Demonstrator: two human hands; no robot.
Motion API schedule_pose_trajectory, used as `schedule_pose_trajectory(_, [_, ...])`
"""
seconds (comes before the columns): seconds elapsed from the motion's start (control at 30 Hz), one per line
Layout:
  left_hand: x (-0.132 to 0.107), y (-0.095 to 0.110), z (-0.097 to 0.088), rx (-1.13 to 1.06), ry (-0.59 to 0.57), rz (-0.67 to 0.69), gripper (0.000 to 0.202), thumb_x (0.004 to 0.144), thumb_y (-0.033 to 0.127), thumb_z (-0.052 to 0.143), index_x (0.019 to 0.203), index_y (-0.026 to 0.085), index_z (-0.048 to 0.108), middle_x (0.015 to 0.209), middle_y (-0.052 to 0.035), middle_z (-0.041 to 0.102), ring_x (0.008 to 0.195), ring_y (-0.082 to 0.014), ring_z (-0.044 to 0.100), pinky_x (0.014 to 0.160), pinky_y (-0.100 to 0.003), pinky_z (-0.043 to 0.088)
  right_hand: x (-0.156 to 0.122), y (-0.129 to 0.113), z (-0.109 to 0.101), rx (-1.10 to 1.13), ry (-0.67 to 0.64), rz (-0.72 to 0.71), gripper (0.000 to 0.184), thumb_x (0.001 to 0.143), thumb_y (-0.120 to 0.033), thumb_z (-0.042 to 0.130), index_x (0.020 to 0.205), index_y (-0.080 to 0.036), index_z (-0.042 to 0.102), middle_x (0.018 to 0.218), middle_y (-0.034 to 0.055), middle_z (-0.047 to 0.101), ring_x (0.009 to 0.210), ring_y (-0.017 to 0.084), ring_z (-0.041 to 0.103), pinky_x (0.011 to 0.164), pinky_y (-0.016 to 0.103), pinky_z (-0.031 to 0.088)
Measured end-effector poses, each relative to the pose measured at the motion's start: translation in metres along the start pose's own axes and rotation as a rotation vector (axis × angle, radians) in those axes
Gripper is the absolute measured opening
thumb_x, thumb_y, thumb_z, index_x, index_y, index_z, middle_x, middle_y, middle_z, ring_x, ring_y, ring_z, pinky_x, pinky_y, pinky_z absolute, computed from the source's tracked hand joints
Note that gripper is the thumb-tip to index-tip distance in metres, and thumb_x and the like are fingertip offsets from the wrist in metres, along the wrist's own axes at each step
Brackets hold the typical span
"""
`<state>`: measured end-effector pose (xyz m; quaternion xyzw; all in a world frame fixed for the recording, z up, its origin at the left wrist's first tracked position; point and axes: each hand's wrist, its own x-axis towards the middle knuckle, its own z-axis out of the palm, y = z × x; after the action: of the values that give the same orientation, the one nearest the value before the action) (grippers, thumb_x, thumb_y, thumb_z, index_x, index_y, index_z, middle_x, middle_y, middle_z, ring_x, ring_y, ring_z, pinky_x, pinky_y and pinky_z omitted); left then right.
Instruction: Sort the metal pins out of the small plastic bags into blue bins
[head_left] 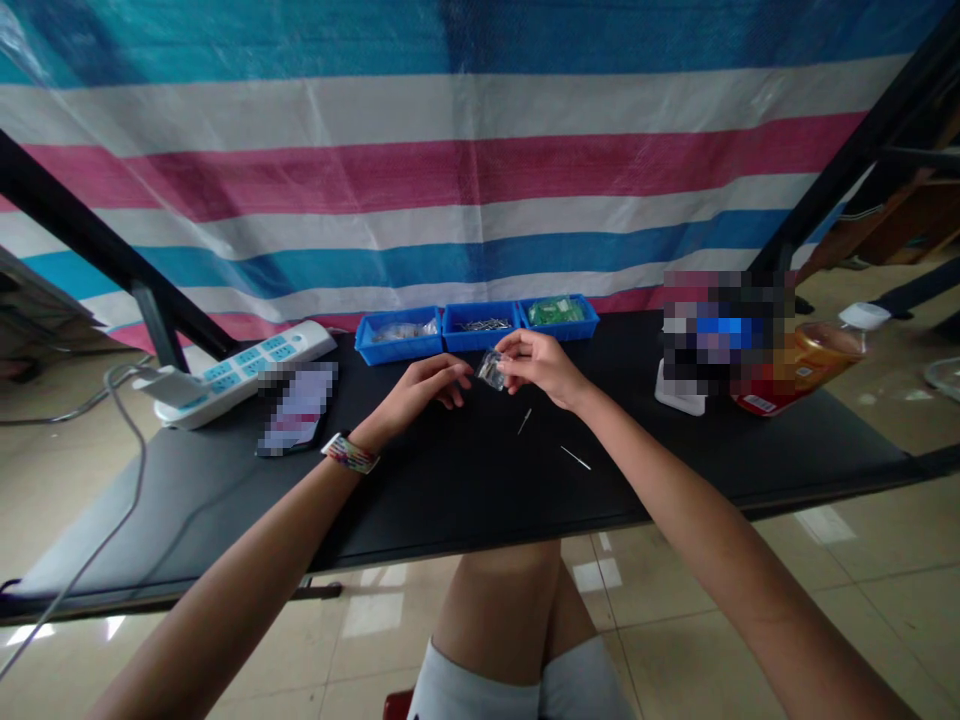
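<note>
A small clear plastic bag [490, 371] with something small and dark inside is pinched between the thumb and fingers of my right hand [543, 366], above the black table. Just left of the bag is my left hand [430, 384], palm down with its fingers loosely bent and apart. Its fingertips come close to the bag's edge; whether they touch it I cannot tell. Two thin metal pins lie on the tabletop by my right forearm, a shorter pin [524, 421] and a longer pin [576, 458].
Behind my hands stand three blue bins: one with clear bags [365, 345], one with metal pieces [452, 339], one with green packets [592, 325]. A power strip [300, 346] and phone [301, 405] lie left. A drink bottle [825, 360] is at right. Striped sheeting [480, 180] hangs behind.
</note>
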<state>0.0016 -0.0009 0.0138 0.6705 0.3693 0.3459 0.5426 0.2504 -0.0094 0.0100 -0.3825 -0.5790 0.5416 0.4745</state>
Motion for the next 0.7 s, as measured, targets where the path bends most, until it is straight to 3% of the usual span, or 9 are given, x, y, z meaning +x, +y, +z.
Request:
schedule_pose_trajectory(0.07, [-0.002,0.003,0.005,0.005,-0.027,0.022,0.048,0.089,0.062,0.077,0.105,0.017,0.076,0.097,-0.009,0.077,0.072,-0.0197,0.073,0.063,-0.029,0.058,-0.001,0.001,0.008,0.135,0.023,-0.005,0.046,0.073,-0.031,0.089,0.111,-0.019,0.067,0.083,-0.0018,0.071,0.07,0.017,0.073,0.065,0.034,0.067])
schedule_pose_trajectory(0.17, [-0.004,0.006,0.01,0.04,-0.026,0.062,0.043,0.088,0.06,0.081,0.096,0.018,0.073,0.084,-0.0055,0.074,0.067,-0.0176,0.07,0.059,-0.027,0.054,-0.003,0.005,0.017,0.203,0.006,0.016,0.042,0.072,-0.034,0.093,0.102,-0.017,0.069,0.087,0.0007,0.073,0.074,0.018,0.075,0.07,0.037,0.071])
schedule_pose_trajectory(0.33, [-0.005,0.008,0.01,0.091,0.007,0.12,0.04,0.087,0.056,0.082,0.088,0.018,0.07,0.075,-0.0018,0.068,0.059,-0.0138,0.062,0.053,-0.024,0.046,-0.006,0.006,0.024,0.193,-0.088,0.072,0.04,0.077,-0.044,0.092,0.098,-0.017,0.072,0.088,0.0029,0.074,0.072,0.017,0.073,0.061,0.033,0.07])
schedule_pose_trajectory(0.53, [-0.007,0.012,0.008,0.099,-0.015,0.079,0.04,0.084,0.055,0.085,0.075,0.019,0.068,0.069,-0.0025,0.068,0.06,-0.0163,0.062,0.057,-0.026,0.05,-0.007,0.007,0.024,0.18,-0.126,0.083,0.041,0.077,-0.048,0.092,0.096,-0.017,0.074,0.077,0.0013,0.073,0.065,0.016,0.072,0.058,0.03,0.068])
schedule_pose_trajectory(0.7, [-0.008,0.014,0.006,0.115,-0.044,0.02,0.049,0.088,0.063,0.075,0.066,0.02,0.069,0.056,-0.0033,0.06,0.05,-0.0154,0.053,0.048,-0.027,0.038,-0.008,0.006,0.026,0.172,-0.147,0.059,0.041,0.077,-0.049,0.092,0.096,-0.017,0.075,0.077,0.0012,0.075,0.064,0.016,0.073,0.06,0.031,0.068])
